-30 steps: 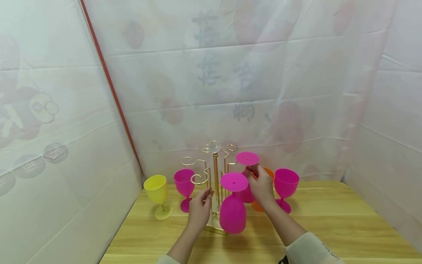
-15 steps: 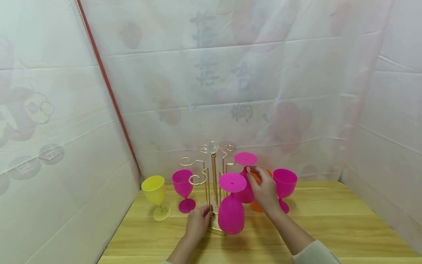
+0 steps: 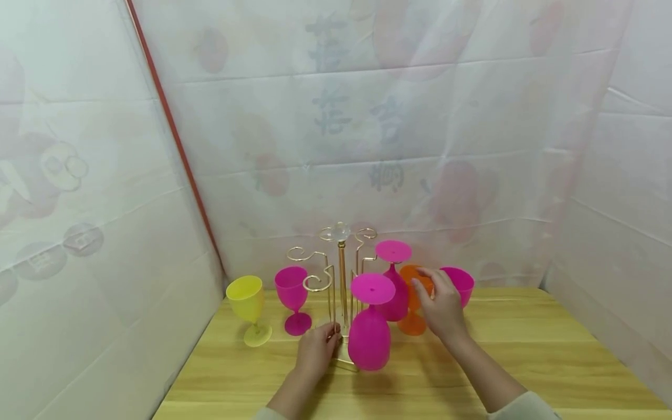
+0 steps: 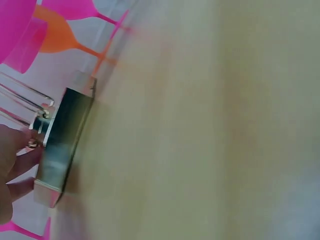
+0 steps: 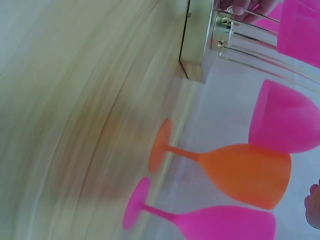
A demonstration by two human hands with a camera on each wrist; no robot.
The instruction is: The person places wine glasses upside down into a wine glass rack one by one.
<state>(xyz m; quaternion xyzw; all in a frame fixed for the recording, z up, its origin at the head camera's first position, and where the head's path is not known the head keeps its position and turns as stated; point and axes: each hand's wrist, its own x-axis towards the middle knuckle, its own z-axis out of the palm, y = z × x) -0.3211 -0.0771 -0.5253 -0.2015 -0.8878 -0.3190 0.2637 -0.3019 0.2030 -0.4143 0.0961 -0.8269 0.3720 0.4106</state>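
Note:
A gold goblet rack (image 3: 343, 268) with curled wire arms and a clear knob stands mid-table. My left hand (image 3: 315, 350) pinches it low, at the foot of its rods, just over the block base (image 4: 65, 140). Two pink goblets hang upside down by their feet: the front goblet (image 3: 370, 338) and one behind it, the rear goblet (image 3: 396, 291). My right hand (image 3: 443, 306) is off to their right, thumb and fingers apart, holding nothing. It partly covers an upright orange goblet (image 3: 412, 324); the right wrist view shows a gap between fingertips and that orange goblet (image 5: 245, 172).
Right of the orange goblet stands a pink goblet (image 3: 462, 283), partly hidden by my right hand. To the rack's left stand another pink goblet (image 3: 291, 291) and a yellow goblet (image 3: 247, 297). Hanging sheets (image 3: 294, 204) wall in the wooden table (image 3: 525, 361).
My right hand has let go of the rear hanging pink goblet and moved right. My left hand slid down the rack's rods to their foot and has stayed there.

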